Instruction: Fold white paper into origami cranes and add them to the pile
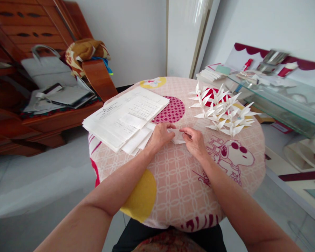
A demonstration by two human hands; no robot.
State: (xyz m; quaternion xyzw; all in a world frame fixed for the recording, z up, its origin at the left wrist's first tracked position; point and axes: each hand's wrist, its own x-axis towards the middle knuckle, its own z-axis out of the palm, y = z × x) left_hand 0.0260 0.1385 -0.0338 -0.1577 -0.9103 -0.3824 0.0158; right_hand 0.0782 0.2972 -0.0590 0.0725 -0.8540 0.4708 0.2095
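Observation:
My left hand (160, 135) and my right hand (194, 140) rest on a round table covered with a pink patterned cloth (178, 182). Both press with closed fingers on a small white piece of paper (177, 137) lying between them. A stack of printed white sheets (126, 119) lies just left of my left hand. Several folded white paper cranes (223, 110) are gathered beyond my right hand.
A wooden bench (55, 115) at the left carries a white handbag (46, 68), papers and a rolled blanket (85, 52). A glass-topped counter (283, 101) at the right holds papers, a metal bowl and small red items. Grey floor lies to the left.

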